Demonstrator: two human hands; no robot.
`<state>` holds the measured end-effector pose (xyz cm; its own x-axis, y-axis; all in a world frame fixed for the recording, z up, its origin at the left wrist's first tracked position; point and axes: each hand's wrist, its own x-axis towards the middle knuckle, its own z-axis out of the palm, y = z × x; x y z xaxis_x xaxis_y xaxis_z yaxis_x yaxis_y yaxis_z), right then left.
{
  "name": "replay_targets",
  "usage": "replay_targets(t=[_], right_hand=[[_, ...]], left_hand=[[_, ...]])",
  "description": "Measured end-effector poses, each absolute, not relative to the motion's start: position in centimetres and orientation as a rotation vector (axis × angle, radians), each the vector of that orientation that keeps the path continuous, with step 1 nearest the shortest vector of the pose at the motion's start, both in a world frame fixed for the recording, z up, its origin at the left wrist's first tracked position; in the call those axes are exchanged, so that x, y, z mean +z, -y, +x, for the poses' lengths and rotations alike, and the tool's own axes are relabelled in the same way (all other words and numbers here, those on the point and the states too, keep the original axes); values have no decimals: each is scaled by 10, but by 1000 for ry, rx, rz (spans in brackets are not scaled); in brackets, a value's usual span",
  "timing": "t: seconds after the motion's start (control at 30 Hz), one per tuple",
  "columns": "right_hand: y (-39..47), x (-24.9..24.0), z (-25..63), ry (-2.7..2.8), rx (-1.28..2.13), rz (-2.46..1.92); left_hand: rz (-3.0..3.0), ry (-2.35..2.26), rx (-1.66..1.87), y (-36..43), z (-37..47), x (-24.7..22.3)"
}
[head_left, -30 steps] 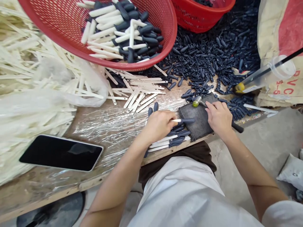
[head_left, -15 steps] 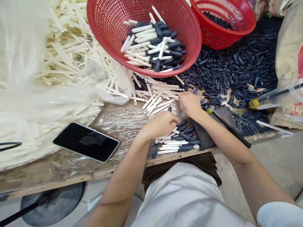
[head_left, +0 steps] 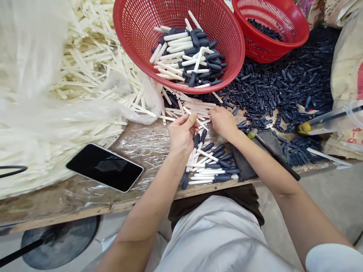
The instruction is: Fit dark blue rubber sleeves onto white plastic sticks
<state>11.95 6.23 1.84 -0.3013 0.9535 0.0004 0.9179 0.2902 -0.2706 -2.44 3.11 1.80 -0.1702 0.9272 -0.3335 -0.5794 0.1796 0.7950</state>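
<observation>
The left hand (head_left: 183,133) is pinching a slim white plastic strip (head_left: 203,125) mid-length, probably steadying it well; alongside, the right hand (head_left: 223,120) is resting by loose white plastic strips (head_left: 202,106), its grip unclear.

White strip (head_left: 202,125), dark navy handles (head_left: 222,177), red mesh-patterned basket (head_left: 136,37)

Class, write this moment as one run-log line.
left hand: holds slim white plastic strip; right hand: at loose flat white strips; black-handled hammer: lies across black rectangular pad
</observation>
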Motion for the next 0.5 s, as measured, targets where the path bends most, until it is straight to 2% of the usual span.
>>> replay_targets(t=[0.1,0.23,0.33,0.43,0.5], right_hand=[[-67,19,113,2636,74,-1791],[-52,38,131,2613,72,-1898],[-37,60,155,2482,378,-1772],[-24,73,170,2232,765,-1501],[-16,74,170,2014,909,-1418]], left_hand=[[426,-1071,1359,-32,-27,17],[430,-1084,1345,-28,-25,21],[532,-1091,1313,-23,-20,25],[658,-1009,1126,-14,-13,29],[684,-892,992,-8,-9,30]])
